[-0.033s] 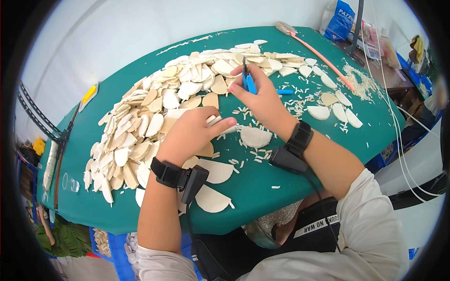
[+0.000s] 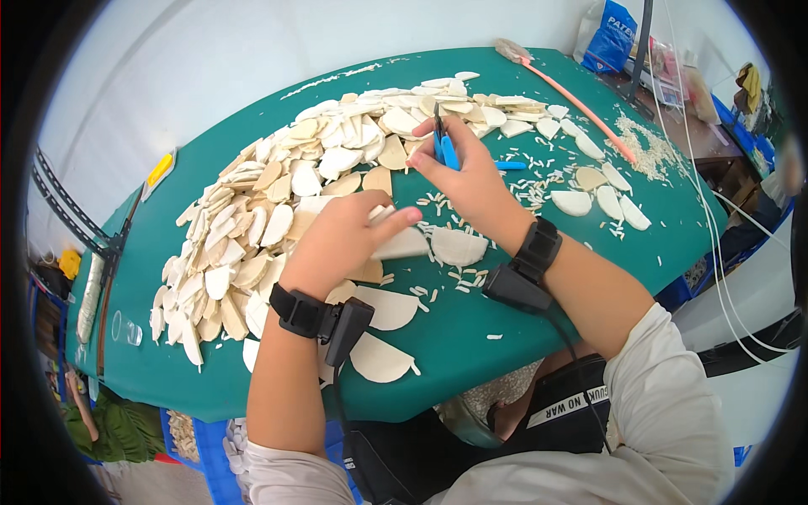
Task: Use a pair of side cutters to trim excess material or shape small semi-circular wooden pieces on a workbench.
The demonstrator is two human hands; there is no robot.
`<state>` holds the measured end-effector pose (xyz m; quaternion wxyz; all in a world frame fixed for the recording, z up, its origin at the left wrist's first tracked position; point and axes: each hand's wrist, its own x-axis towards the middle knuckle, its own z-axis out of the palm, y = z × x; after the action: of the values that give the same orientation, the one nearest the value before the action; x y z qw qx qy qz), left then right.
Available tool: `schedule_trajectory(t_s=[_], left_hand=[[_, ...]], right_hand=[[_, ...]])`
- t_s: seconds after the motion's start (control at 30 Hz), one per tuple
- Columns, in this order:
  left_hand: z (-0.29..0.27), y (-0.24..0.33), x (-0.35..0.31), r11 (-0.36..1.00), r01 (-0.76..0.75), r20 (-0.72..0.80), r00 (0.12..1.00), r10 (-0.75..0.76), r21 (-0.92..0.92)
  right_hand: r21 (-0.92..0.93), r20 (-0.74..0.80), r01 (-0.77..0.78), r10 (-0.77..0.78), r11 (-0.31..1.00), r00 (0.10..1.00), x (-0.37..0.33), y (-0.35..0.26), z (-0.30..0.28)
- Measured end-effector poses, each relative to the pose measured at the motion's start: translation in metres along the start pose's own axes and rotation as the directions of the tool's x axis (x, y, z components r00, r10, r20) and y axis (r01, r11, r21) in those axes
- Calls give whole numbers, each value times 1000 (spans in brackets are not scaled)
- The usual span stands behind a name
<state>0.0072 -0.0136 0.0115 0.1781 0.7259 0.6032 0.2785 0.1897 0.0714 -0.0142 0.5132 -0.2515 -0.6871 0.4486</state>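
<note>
My left hand (image 2: 341, 240) lies on the green table (image 2: 522, 337), its fingers gripping a pale half-round piece (image 2: 406, 245). My right hand (image 2: 471, 181) is just behind it and holds a blue-handled cutter (image 2: 444, 150) upright, tips pointing away from me. A big heap of cream and tan half-round pieces (image 2: 286, 202) spreads from the table's left to its far middle. Another cut half-round (image 2: 457, 247) lies below my right wrist. Both wrists wear black bands with a small box.
Small pale trimmings (image 2: 539, 181) litter the cloth right of my hands. Several finished pieces (image 2: 602, 200) lie at the right, a long pink stick tool (image 2: 576, 103) behind them. A blue bag (image 2: 610, 34) stands at the far right; a yellow object (image 2: 160, 168) sits at the left edge.
</note>
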Motion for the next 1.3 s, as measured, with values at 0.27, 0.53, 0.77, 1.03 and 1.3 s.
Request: schedule_trajectory(t_s=[0.27,0.53,0.77,1.03,1.3], left_hand=[[1,-7,7,974,-174,-304,945,123,-148],[3,-9,7,973,-187,-226,962,154,-135],[3,-11,9,963,-270,-251,932,261,1],[1,-8,6,967,-220,-204,960,191,-128],[1,-2,6,918,-80,-204,979,-2,-389]], right_hand=[[11,134,-55,53,998,990,-1,-4,0],[76,194,-113,96,991,976,-4,-4,3],[81,234,-148,125,986,964,-2,1,1],[88,269,-135,107,987,957,1,-1,-2],[56,204,57,-67,997,977,1,5,2]])
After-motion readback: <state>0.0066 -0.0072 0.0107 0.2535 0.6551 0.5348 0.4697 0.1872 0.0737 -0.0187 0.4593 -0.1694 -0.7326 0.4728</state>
